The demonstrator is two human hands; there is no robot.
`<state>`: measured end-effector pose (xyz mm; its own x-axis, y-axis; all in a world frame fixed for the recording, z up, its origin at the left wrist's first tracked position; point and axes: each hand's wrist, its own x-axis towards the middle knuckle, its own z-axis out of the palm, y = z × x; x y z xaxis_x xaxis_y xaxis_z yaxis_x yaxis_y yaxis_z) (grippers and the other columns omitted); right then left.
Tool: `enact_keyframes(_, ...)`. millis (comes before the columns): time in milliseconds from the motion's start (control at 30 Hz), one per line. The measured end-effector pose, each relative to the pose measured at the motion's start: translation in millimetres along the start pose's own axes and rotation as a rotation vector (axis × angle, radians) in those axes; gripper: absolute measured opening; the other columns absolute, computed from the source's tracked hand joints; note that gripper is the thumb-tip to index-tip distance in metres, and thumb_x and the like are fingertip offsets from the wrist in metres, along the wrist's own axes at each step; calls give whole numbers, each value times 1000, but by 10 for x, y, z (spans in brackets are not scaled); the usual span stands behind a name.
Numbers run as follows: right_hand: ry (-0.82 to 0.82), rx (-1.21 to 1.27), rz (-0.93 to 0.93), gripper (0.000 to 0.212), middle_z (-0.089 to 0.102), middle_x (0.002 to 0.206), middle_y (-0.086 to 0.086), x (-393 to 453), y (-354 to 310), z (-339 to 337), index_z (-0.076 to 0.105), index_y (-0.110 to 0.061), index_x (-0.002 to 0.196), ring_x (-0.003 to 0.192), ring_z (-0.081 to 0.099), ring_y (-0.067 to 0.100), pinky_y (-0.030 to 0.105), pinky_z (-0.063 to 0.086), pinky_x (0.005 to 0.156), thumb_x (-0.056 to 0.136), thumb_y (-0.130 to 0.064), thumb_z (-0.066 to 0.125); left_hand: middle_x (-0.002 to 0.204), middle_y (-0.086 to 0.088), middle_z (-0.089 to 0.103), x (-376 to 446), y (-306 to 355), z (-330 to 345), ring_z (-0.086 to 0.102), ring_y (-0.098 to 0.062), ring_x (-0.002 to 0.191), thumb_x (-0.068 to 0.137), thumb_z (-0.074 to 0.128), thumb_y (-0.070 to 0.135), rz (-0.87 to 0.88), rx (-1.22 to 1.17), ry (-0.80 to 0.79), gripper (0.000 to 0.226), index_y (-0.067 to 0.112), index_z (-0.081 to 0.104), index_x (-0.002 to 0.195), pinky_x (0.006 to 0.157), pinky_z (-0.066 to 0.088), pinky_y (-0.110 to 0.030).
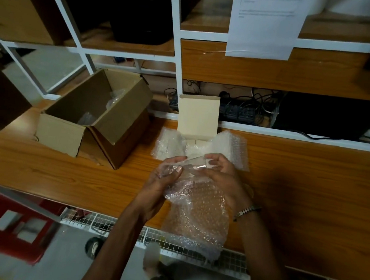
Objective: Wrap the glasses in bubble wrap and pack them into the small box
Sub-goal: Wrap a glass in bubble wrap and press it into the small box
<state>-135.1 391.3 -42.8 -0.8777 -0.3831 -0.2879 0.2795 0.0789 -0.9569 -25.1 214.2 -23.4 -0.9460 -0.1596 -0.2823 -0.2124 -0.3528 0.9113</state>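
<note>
A clear glass [188, 166] lies sideways between my hands, above the wooden table. My left hand [164, 178] grips its left end and my right hand [220, 172] pinches its right end. A sheet of bubble wrap [197, 211] hangs under the glass, down past the table's front edge. Just beyond my hands stands the small cream box [198, 118] with its lid up. Bubble-wrapped bundles [170, 144] fill it and spill over both of its sides.
A larger brown cardboard box [100, 113] sits open at the left of the table [299, 184], with clear items inside. White shelving and tangled cables stand behind. A wire rack runs under the table's front edge. A red stool [2, 223] is on the floor at left.
</note>
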Motion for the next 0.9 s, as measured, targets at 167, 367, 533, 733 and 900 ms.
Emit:
enact_keyframes(167, -178, 109, -13, 87, 56, 147, 13, -39, -49, -226, 48, -29, 153, 121, 64, 32, 36, 59, 87, 75, -30, 87, 146, -22, 63, 13, 14, -56, 65, -40, 128, 101, 62, 6, -1, -63, -115, 43, 2, 57, 143, 107, 57, -49)
enact_keyframes(367, -324, 157, -35, 31, 74, 127, 21, -59, -90, -293, 69, -1, 128, 122, 67, 45, 61, 50, 107, 98, 2, 65, 132, -21, 70, 66, 64, -14, 69, -35, 114, 100, 67, 11, 17, -43, -191, 28, 6, 69, 127, 95, 61, -43)
enact_keyframes(533, -163, 93, -148, 29, 79, 117, 12, -80, -166, -321, 76, -3, 121, 113, 74, 34, 44, 64, 87, 93, 4, 71, 119, -10, 73, 85, 117, 27, 70, -28, 110, 102, 65, 34, 77, -53, -91, 22, 13, 72, 103, 89, 62, -38)
enact_keyframes(733, -154, -150, -389, 25, 81, 115, 0, -160, -311, -423, 82, -14, 109, 113, 75, 17, 36, 62, 93, 92, 3, 76, 157, -10, 55, 159, 230, -2, 51, -35, 147, 86, 69, 77, -92, -25, 59, 76, 23, 68, 139, 121, 39, -63)
enact_keyframes(900, -219, -273, -477, 44, 80, 115, 1, -192, -411, -458, 83, -18, 106, 113, 74, 18, 43, 62, 96, 89, 18, 65, 131, -16, 75, 133, 387, 182, 69, -37, 125, 100, 68, 41, -167, 207, -154, 46, 8, 70, 133, 112, 52, -51)
